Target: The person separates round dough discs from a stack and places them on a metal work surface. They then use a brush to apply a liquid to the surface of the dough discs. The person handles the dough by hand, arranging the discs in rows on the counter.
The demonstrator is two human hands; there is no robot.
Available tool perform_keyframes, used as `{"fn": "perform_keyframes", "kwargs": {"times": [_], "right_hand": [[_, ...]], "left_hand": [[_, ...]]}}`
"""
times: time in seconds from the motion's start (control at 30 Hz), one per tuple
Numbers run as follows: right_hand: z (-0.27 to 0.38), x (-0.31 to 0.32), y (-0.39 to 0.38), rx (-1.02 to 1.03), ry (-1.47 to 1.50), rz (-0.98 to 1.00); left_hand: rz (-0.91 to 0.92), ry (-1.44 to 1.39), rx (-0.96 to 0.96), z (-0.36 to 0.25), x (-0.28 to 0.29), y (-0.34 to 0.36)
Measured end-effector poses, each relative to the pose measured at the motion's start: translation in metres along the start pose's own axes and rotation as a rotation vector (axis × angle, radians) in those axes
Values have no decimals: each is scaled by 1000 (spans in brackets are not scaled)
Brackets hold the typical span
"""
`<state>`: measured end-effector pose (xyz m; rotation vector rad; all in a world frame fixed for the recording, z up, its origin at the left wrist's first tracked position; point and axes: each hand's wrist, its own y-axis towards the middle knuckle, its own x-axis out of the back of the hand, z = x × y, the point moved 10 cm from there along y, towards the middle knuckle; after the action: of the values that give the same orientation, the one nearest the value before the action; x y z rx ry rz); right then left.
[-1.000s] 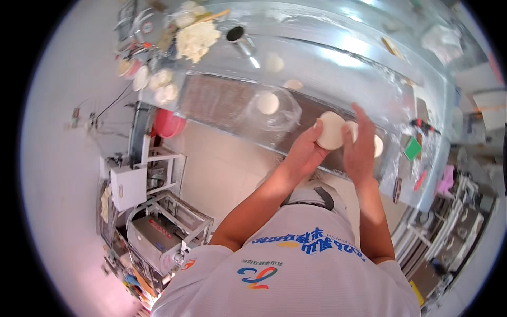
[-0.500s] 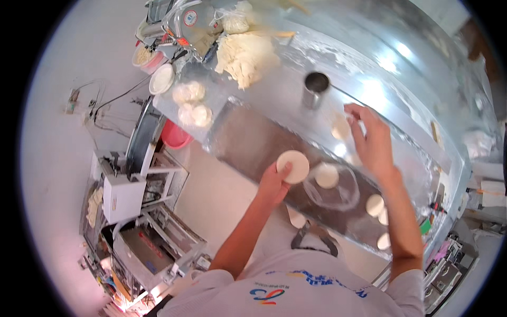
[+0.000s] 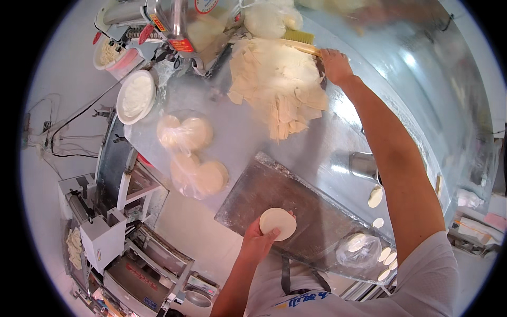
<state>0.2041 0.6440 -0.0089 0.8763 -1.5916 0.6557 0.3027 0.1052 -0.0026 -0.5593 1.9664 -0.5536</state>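
My left hand (image 3: 259, 240) grips a round, pale dough wrapper (image 3: 278, 224), thumb on top and fingers underneath; whether it is one piece or a thin stack is hard to tell. My right arm stretches to the far side, where my right hand (image 3: 336, 66) closes around the end of a brush's wooden handle (image 3: 306, 47). Its yellow bristles (image 3: 298, 36) face away from me. Right beside it spreads a large heap of thin dough sheets (image 3: 277, 79), overlapping and floury.
Bagged dough rounds (image 3: 193, 177) lie left of a dark board (image 3: 264, 185). A white bowl of flour (image 3: 136, 97) stands near a dough machine (image 3: 182, 26). At right are a metal cup (image 3: 363, 165), a plastic bag with rounds (image 3: 359, 251) and several loose rounds (image 3: 375, 196).
My right hand has gone from beside the metal cup to the brush handle at the far side. My left hand still holds the round wrapper. The view has shifted toward the dough heap.
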Motion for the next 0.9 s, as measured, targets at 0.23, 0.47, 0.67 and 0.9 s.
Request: {"fn": "perform_keyframes", "kwargs": {"times": [0.23,0.47,0.67,0.9], "right_hand": [[-27,-22,-12,150,-146,145],[-77,97,-51,275,-129,-2],[-108,275,-279,-390,648,75],[-36,308,-607,-776,1274,35]], "left_hand": [[65,2,34,-19,-14,24],[83,-8,-77,-35,-50,43],[139,-47,-167,-43,-137,43],[311,6,-194,36,-268,-5]]}}
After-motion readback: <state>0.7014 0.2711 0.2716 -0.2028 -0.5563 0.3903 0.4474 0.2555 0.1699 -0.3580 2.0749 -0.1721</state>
